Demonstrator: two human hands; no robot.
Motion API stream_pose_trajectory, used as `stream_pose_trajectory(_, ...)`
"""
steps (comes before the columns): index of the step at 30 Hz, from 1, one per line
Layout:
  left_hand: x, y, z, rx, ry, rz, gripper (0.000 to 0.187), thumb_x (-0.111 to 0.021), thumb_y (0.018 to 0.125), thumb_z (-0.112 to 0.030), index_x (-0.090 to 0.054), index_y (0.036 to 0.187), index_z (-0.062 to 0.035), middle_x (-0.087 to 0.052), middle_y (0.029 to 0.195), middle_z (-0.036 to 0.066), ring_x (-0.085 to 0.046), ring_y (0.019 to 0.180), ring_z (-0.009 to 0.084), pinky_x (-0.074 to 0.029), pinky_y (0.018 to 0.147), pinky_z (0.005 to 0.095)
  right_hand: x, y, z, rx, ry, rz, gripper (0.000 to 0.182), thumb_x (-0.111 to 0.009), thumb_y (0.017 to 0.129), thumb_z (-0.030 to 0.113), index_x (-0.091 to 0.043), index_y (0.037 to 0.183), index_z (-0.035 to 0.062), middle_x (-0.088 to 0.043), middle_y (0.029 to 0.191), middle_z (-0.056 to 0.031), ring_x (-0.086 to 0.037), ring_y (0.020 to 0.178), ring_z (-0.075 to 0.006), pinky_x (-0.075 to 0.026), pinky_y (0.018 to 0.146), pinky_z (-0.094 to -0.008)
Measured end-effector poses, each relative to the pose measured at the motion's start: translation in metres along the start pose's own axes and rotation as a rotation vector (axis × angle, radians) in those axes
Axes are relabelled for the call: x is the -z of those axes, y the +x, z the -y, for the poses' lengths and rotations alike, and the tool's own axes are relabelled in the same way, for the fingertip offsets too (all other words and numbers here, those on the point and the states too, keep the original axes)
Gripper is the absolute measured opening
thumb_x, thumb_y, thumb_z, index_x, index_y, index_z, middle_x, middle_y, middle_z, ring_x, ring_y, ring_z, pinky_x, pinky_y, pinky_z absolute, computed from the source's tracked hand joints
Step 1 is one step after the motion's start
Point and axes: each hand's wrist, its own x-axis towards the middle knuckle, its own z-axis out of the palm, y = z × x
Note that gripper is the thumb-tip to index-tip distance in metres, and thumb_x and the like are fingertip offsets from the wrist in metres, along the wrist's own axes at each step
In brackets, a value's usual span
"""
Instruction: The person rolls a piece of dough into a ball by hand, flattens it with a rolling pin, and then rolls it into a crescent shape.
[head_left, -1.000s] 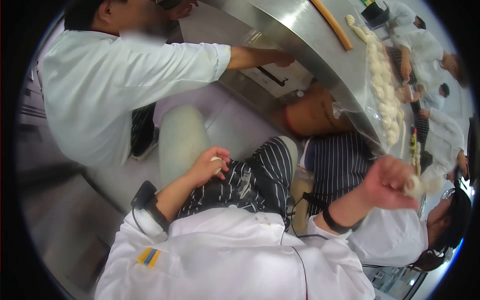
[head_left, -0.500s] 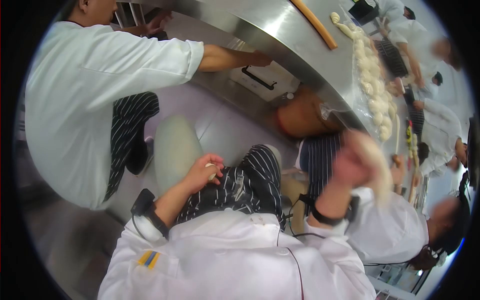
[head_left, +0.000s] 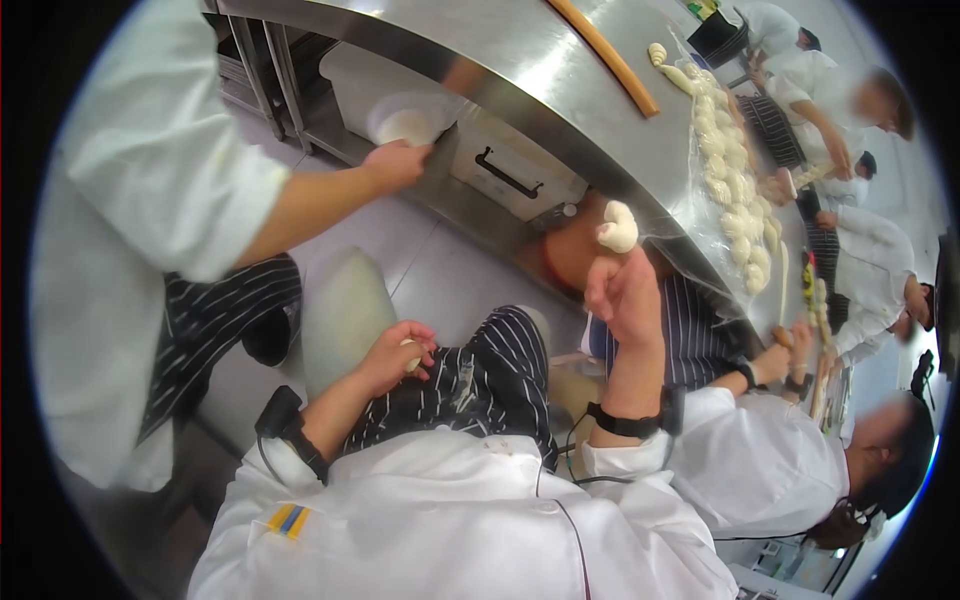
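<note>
My right hand [head_left: 628, 305] is raised in front of the table edge, its fingers bent. A curled piece of pale dough [head_left: 618, 230] is at its fingertips, looking gripped at its lower end. My left hand [head_left: 392, 360] rests low over my striped apron [head_left: 460, 390], with curled fingers around a small pale lump of dough [head_left: 412, 358], mostly hidden by them. Along the steel table [head_left: 480, 35] lies a row of shaped dough pieces [head_left: 735, 180] on clear plastic, with one twisted piece [head_left: 668, 65] at its far end.
A long wooden rolling pin [head_left: 605, 55] lies on the table. Below are a white bin [head_left: 515, 175] with a black handle and an orange-brown tub [head_left: 580, 250]. A co-worker's hand [head_left: 400, 165] at left holds a white bowl [head_left: 408, 122]. Another person [head_left: 760, 450] sits close at right.
My right hand has moved left and slightly up with the dough, which was a blurred long strip and now looks curled. My left hand barely moved. The left co-worker's arm has drawn back, bowl in hand.
</note>
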Motion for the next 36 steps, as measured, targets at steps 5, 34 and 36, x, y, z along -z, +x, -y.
stream_pose_trajectory(5,0.006,0.004,0.014,0.025,-0.006,-0.031,0.021,-0.056,0.087,-0.01,-0.051,0.107,-0.0043,-0.056,0.094,0.008,-0.059,0.076,0.016,-0.055,0.061,0.0311,-0.007,-0.001,0.0,-0.232,-0.253,-0.001,0.036,-0.056,0.093,0.028,-0.056,0.117,0.0023,-0.054,0.064,-0.0008,-0.041,0.045,-0.0033,-0.032,0.043,-0.0165)
stream_pose_trajectory(34,0.005,0.006,0.012,0.081,-0.027,0.033,0.031,-0.059,0.089,-0.013,-0.048,0.116,-0.0016,-0.057,0.096,0.009,-0.059,0.081,0.0159,-0.055,0.066,0.0305,-0.092,-0.044,0.174,1.759,0.111,-0.581,0.04,-0.047,0.083,0.046,-0.04,0.061,0.0132,-0.03,0.056,0.0047,-0.024,0.044,-0.0109,-0.028,0.053,-0.0225)
stream_pose_trajectory(36,0.003,0.006,0.007,0.102,0.003,0.014,0.029,-0.057,0.09,-0.011,-0.048,0.116,-0.0022,-0.057,0.1,0.009,-0.059,0.082,0.0153,-0.055,0.067,0.0305,-0.095,-0.032,0.162,1.44,0.456,-0.79,0.027,-0.056,0.077,0.029,-0.042,0.062,0.0117,-0.031,0.053,0.0032,-0.031,0.047,-0.0088,-0.031,0.055,-0.0228)
